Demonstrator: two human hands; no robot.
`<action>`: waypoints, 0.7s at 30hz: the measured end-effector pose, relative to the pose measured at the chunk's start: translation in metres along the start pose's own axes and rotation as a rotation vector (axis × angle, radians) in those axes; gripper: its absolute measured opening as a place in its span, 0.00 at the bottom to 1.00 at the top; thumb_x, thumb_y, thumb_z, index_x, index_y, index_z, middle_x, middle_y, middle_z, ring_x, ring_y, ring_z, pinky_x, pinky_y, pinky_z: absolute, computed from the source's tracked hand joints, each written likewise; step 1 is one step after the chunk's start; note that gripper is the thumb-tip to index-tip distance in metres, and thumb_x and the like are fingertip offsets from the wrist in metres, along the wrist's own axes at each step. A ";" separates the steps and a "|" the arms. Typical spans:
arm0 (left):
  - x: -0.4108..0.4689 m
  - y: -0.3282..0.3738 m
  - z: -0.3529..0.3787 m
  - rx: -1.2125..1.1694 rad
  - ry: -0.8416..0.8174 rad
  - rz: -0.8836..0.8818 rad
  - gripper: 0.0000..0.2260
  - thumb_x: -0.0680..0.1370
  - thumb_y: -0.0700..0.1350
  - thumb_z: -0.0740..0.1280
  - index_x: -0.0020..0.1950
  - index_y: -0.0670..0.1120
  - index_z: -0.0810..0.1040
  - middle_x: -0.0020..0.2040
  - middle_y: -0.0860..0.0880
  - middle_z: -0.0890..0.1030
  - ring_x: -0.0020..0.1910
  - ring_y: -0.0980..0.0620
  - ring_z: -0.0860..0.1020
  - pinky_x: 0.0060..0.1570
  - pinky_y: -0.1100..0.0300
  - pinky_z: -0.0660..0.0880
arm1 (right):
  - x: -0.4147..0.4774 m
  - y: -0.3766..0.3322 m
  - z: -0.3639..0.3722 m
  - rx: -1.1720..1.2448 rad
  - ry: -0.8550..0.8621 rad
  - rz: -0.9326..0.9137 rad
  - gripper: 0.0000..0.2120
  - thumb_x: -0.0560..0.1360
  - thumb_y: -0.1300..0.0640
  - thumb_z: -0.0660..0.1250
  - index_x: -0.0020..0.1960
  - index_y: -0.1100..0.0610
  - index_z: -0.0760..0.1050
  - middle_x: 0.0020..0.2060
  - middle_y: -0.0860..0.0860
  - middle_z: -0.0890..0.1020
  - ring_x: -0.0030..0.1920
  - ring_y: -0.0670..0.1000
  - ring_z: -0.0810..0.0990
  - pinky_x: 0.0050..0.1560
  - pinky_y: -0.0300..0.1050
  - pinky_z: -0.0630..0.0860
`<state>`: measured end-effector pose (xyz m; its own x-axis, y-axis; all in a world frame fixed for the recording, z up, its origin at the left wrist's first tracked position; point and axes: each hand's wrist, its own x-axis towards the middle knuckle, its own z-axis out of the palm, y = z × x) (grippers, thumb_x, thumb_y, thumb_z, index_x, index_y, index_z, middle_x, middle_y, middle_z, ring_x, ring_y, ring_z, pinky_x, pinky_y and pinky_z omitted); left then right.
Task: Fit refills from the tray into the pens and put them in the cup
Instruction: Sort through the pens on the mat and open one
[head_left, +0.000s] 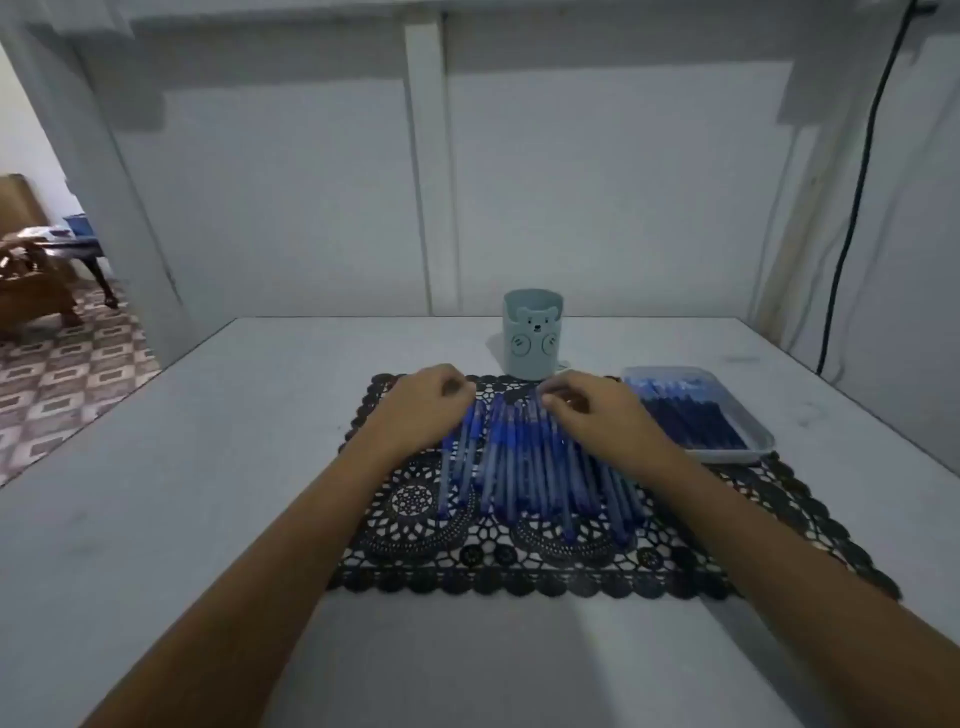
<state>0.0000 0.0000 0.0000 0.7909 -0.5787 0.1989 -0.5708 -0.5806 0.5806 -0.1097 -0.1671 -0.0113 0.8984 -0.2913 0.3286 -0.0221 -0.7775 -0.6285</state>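
- Blue pens (524, 467) lie side by side in a row on a black lace mat (467, 566), which lies on a pale surface (182, 493).
- The left grip (431, 400), fingers curled, rests on the row's 11 o'clock end; the right grip (597, 410) curls over its 1 o'clock end — whether either holds a pen is unclear.
- A bear-faced cup (532, 338) stands upright at 12 o'clock, just beyond the mat.
- A clear tray (727, 457) of dark refills (691, 415) sits at 2 o'clock — overlapping the mat's corner.
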 end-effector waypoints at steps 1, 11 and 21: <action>-0.004 -0.004 0.005 0.102 -0.004 -0.051 0.14 0.79 0.54 0.57 0.58 0.47 0.73 0.54 0.49 0.77 0.49 0.51 0.74 0.47 0.58 0.70 | -0.006 0.003 0.005 -0.067 -0.023 -0.006 0.11 0.78 0.54 0.60 0.58 0.55 0.76 0.51 0.49 0.80 0.49 0.46 0.76 0.48 0.36 0.69; -0.008 -0.029 0.021 0.377 -0.084 -0.104 0.12 0.78 0.52 0.57 0.42 0.44 0.70 0.42 0.47 0.75 0.39 0.50 0.73 0.35 0.56 0.68 | -0.021 0.021 0.024 -0.271 0.015 -0.163 0.13 0.78 0.54 0.59 0.59 0.54 0.76 0.55 0.49 0.77 0.56 0.47 0.72 0.58 0.39 0.65; -0.020 -0.018 0.013 0.417 0.129 -0.002 0.06 0.80 0.46 0.55 0.51 0.45 0.67 0.40 0.51 0.74 0.36 0.52 0.72 0.35 0.58 0.66 | -0.021 0.022 0.026 -0.246 0.173 -0.270 0.17 0.77 0.52 0.56 0.59 0.58 0.75 0.51 0.52 0.78 0.53 0.51 0.75 0.56 0.42 0.70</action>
<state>-0.0083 0.0145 -0.0247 0.7980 -0.5164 0.3107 -0.5886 -0.7786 0.2176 -0.1181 -0.1638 -0.0503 0.7994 -0.1318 0.5861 0.0812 -0.9430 -0.3228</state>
